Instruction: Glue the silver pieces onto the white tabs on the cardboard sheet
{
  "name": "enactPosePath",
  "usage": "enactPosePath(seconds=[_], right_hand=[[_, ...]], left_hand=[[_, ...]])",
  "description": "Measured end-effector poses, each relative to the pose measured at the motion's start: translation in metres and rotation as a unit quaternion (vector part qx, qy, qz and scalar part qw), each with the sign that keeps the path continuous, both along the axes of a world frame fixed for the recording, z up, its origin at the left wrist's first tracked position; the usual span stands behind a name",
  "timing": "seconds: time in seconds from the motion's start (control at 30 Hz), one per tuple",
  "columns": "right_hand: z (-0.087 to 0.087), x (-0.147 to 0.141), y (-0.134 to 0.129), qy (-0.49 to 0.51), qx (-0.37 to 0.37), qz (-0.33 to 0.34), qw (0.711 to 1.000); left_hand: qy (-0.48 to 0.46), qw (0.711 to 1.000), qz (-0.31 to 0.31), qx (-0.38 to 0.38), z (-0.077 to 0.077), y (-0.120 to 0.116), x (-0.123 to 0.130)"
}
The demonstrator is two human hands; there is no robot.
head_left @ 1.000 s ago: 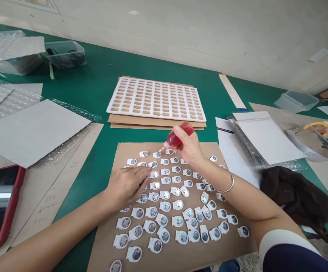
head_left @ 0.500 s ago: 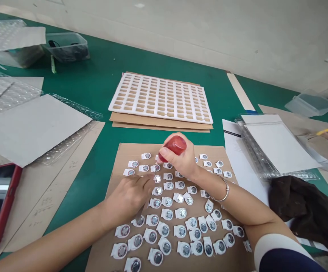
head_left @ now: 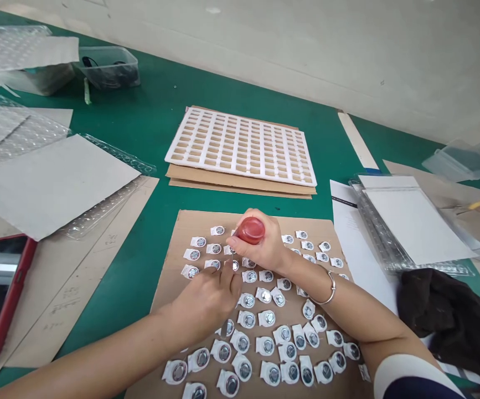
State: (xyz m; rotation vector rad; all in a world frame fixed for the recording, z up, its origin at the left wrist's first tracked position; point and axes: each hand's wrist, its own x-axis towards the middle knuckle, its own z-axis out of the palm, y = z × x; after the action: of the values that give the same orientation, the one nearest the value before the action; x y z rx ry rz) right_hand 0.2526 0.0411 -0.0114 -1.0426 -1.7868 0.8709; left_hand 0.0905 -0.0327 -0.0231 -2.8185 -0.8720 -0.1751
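The red bottle (head_left: pixel 251 230) is over the far middle of the cardboard sheet (head_left: pixel 163 293), gripped in the right hand (head_left: pixel 267 246) with the fingers wrapped round it. Its rounded base faces up toward the camera, so the long axis is strongly foreshortened, running downward away from view; the nozzle is hidden. The left hand (head_left: pixel 206 299), just beside it on the near left, pinches a thin tool (head_left: pixel 232 256) whose visible end points to the far side, close to the discs; its grip is largely covered by the fingers. White tabs with silver discs (head_left: pixel 270 373) lie in uneven rows around and under both hands, some touching or overlapping at the near right. Beyond the sheet's far edge, a bare strip of green surface (head_left: pixel 148 238) separates it from the white grid tray (head_left: pixel 236 147); another strip lies open along the left edge. On the right, printed paper (head_left: pixel 347 233) sits close against the sheet. The sheet's near edge is cut off, and the forearms and hands cover several tabs.
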Motion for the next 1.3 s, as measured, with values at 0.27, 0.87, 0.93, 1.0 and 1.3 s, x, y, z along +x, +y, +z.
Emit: enactPosePath(seconds=[0.27,0.87,0.93,1.0,1.3], right_hand=[[-0.002,-0.001,-0.002,-0.017,0.031,0.006,0.999],[-0.004,-0.003,-0.001,0.011,0.063,0.018,0.998],[-0.004,-0.003,-0.001,0.007,0.062,0.013,0.998],[-0.004,-0.003,0.000,0.002,0.059,0.008,0.998],[-0.008,-0.001,0.002,0.000,0.053,0.004,0.999]], left_hand=[[0.004,1.000,-0.013,0.004,-0.005,-0.002,0.001],[-0.033,0.999,-0.006,0.016,0.002,0.001,0.003],[-0.041,0.999,-0.003,0.013,0.001,0.002,0.003],[-0.052,0.999,0.001,0.008,0.001,0.003,0.002],[-0.099,0.993,0.012,-0.067,0.003,0.006,-0.003]])
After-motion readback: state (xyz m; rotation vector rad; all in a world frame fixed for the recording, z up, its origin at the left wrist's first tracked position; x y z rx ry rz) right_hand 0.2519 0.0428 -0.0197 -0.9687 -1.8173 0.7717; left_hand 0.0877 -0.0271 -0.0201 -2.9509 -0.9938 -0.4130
